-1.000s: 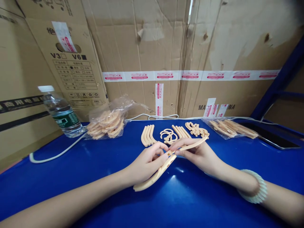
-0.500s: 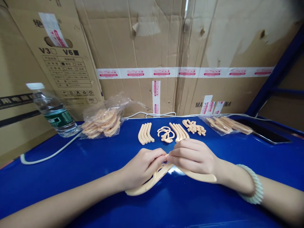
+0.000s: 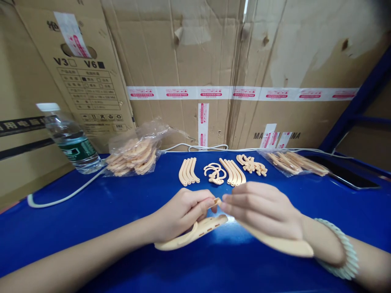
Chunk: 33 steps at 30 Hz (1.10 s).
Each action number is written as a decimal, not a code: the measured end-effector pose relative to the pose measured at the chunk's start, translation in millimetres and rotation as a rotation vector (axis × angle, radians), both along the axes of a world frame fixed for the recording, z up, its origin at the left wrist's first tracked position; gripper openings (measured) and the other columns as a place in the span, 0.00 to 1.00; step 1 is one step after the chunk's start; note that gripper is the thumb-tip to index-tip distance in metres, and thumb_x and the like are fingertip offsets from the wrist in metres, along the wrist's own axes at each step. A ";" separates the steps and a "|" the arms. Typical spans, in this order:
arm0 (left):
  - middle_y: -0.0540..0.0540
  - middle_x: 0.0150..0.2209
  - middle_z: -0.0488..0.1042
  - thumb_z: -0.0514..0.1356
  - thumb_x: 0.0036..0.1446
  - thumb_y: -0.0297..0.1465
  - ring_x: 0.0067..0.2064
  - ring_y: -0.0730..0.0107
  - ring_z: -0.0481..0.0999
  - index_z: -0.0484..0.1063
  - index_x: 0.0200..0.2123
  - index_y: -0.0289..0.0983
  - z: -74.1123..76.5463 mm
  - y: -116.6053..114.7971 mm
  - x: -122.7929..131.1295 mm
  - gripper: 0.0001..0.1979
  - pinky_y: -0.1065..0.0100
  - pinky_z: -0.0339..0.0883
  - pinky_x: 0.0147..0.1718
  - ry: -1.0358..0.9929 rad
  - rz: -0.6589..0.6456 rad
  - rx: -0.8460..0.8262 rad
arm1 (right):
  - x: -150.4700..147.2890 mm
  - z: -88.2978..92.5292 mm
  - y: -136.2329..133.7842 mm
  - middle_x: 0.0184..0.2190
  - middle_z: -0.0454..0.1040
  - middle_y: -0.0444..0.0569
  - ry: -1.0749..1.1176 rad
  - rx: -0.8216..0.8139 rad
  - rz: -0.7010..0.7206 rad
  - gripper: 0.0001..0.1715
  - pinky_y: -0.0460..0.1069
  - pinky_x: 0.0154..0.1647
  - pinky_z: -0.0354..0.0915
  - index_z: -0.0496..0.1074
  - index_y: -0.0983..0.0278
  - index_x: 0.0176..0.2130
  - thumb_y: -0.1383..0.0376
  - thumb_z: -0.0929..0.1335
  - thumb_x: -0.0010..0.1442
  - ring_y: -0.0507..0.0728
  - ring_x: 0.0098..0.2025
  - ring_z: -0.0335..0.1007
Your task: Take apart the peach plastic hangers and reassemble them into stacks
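My left hand [image 3: 185, 213] is closed around a curved beige plastic piece [image 3: 210, 228] with small slots along its edge. Between its thumb and forefinger a small beige end [image 3: 217, 202] pokes out; whether that belongs to the same piece is hidden. Just to the right, my right hand [image 3: 265, 211], slightly blurred, is closed over a long curved beige strip [image 3: 287, 245], which shows beneath the palm. Its fingertips come close to the small end, and I cannot tell if they touch it. The two larger curved pieces are apart.
Beyond my hands lie two rows of curved beige strips [image 3: 187, 171] [image 3: 233, 173], thin hooked pieces [image 3: 215, 173] and a small pile [image 3: 252, 165]. Bagged parts [image 3: 134, 156] and a water bottle [image 3: 75, 142] are left; another bag [image 3: 293, 162] and a phone [image 3: 351, 177] are right.
My right hand has moved right and towards me with its strip, opening a gap between the two curved pieces. The slotted piece in my left hand has tilted flatter.
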<state>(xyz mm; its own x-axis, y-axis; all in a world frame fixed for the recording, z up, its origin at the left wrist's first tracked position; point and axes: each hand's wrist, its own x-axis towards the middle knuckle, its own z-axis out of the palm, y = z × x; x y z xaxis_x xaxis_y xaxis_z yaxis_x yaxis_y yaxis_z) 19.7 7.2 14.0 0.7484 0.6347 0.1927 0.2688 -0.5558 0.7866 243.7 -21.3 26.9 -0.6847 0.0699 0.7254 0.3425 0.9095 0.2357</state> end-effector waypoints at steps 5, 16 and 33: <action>0.49 0.21 0.72 0.56 0.60 0.47 0.18 0.72 0.69 0.69 0.38 0.35 -6.9 12.3 1.4 0.19 0.74 0.61 0.18 -0.282 0.086 -0.578 | 28.1 8.7 36.9 0.41 0.77 0.53 0.343 -0.468 -0.218 0.09 0.53 0.43 0.71 0.72 0.63 0.37 0.66 0.63 0.66 0.57 0.42 0.74; 0.37 0.35 0.81 0.53 0.62 0.24 0.35 0.63 0.81 0.69 0.39 0.33 3.0 17.5 8.3 0.06 0.66 0.74 0.36 -0.593 0.389 -0.979 | 110.4 9.9 104.5 0.23 0.75 0.47 0.144 -1.109 -0.933 0.22 0.44 0.25 0.67 0.71 0.71 0.54 0.69 0.62 0.61 0.53 0.24 0.72; 0.43 0.31 0.76 0.56 0.54 0.17 0.32 0.66 0.79 0.76 0.41 0.31 2.4 17.4 9.6 0.13 0.71 0.73 0.31 -0.654 0.404 -0.952 | 74.4 7.5 74.7 0.38 0.75 0.57 0.076 -0.542 -0.820 0.15 0.53 0.43 0.66 0.71 0.68 0.48 0.67 0.62 0.63 0.60 0.41 0.72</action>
<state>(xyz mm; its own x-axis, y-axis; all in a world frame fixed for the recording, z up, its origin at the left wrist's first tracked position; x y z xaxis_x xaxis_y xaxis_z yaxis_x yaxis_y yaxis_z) 29.4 24.6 16.4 0.4008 0.8918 -0.2097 -0.3097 0.3473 0.8851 318.1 53.4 34.5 -0.2287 0.8380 0.4953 0.9122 0.3622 -0.1915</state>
